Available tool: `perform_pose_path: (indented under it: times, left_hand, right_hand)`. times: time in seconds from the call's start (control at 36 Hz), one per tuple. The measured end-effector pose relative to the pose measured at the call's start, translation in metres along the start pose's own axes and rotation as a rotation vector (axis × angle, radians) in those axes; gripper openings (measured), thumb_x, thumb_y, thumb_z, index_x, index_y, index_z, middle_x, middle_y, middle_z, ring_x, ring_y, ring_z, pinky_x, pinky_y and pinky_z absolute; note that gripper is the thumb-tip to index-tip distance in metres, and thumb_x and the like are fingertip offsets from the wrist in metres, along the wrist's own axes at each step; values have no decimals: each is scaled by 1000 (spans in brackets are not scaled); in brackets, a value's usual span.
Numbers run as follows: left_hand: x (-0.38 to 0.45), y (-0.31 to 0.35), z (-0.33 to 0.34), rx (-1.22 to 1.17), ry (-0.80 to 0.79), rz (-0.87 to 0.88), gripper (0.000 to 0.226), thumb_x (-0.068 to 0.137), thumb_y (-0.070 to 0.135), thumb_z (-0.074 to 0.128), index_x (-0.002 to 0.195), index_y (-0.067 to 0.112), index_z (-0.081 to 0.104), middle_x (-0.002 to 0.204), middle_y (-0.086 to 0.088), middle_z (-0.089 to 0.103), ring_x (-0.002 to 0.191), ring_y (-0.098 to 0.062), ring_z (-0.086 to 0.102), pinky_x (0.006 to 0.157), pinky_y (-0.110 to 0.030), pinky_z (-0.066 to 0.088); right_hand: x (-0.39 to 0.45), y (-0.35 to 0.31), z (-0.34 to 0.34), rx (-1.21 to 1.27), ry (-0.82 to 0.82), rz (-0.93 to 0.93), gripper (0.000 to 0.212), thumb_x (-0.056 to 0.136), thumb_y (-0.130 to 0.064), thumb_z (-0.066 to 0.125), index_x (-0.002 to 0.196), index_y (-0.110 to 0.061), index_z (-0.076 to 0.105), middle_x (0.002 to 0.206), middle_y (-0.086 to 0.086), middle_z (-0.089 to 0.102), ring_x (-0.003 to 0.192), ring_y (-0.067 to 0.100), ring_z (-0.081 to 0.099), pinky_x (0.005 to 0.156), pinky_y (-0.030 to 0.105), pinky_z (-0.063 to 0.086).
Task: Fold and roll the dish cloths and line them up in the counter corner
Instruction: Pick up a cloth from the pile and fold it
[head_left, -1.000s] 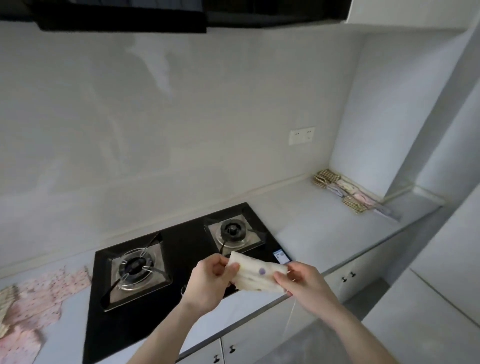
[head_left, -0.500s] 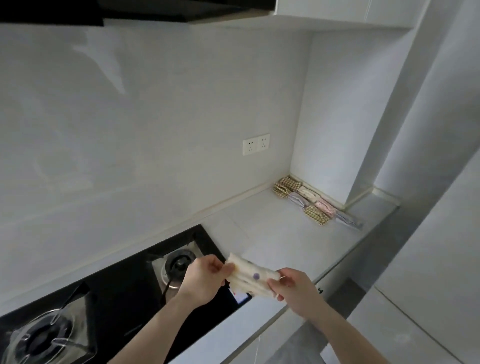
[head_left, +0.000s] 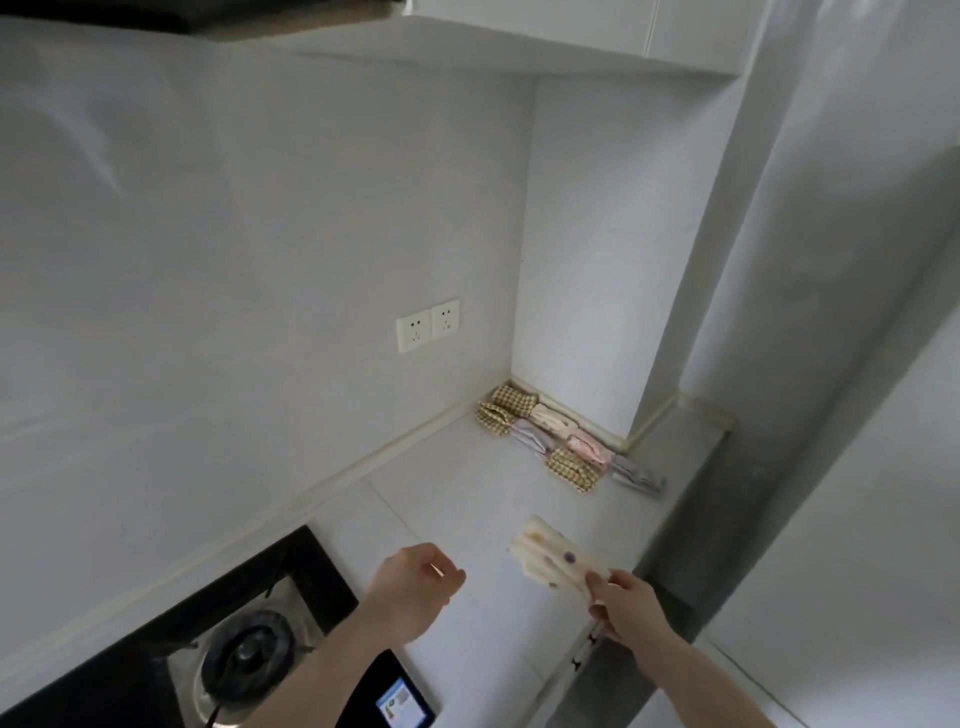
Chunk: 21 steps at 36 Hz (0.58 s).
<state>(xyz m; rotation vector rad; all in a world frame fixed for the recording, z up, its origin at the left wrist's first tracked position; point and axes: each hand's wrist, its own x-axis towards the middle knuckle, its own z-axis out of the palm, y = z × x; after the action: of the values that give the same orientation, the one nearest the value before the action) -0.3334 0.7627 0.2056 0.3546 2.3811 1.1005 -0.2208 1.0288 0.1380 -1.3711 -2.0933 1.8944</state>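
My right hand (head_left: 626, 605) grips one end of a rolled cream dish cloth with coloured dots (head_left: 550, 556), held above the white counter (head_left: 467, 499). My left hand (head_left: 415, 584) hovers to the left of the roll, apart from it, fingers loosely curled with nothing in them. Several rolled cloths (head_left: 558, 441), checked, pink and lilac, lie in two rows in the counter corner against the wall, beyond the held roll.
A black gas hob (head_left: 249, 660) with a burner sits at the lower left, its label near my left forearm. A double wall socket (head_left: 428, 325) is above the counter. A grey pillar (head_left: 727, 467) bounds the counter on the right, with cabinets overhead.
My left hand has let go of the rolled cloth, which my right hand alone now holds. The view has swung right, toward the corner, and the roll has moved closer to the rows.
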Motion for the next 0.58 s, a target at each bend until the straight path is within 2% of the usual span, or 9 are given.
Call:
perform_pose_path:
  times: [0.14,0.25,0.33,0.5,0.58]
  left_hand:
    - [34,-3,4,24,-7,-53,8,89,31,69,86,25,72,79,2,75,79,-21,72,61,-25,52]
    - [63,-1,10,67,-17,-93,7,89,36,67,88,30,71,88,5,74,81,-14,71,69,-26,56]
    - [84,6,14,79,0,-110,6,89,36,67,88,32,71,87,8,74,80,-10,70,71,-25,56]
    - [119,22,25,77,45,-147,5,90,34,68,88,32,72,82,10,75,77,-8,70,70,-21,54]
    - [133,25,34,91,68,-154,4,90,33,69,86,33,71,81,11,75,77,-4,69,68,-18,50]
  right_hand:
    - [68,-13,-14,27,29,67,16,99,-21,62,104,-6,62,83,15,64,66,18,52,52,26,42]
    - [125,-20,-30,4,72,104,20,98,-21,61,104,-2,60,86,18,64,73,24,55,56,29,47]
    - [170,-22,-45,-31,116,182,24,98,-19,60,109,2,59,92,21,66,73,28,57,57,31,48]
    - [237,-34,-66,-45,204,309,36,94,-20,65,115,9,58,104,25,65,87,35,59,80,42,54]
    - [260,-42,-69,-57,221,333,40,94,-20,64,124,6,57,107,24,62,92,36,61,78,42,54]
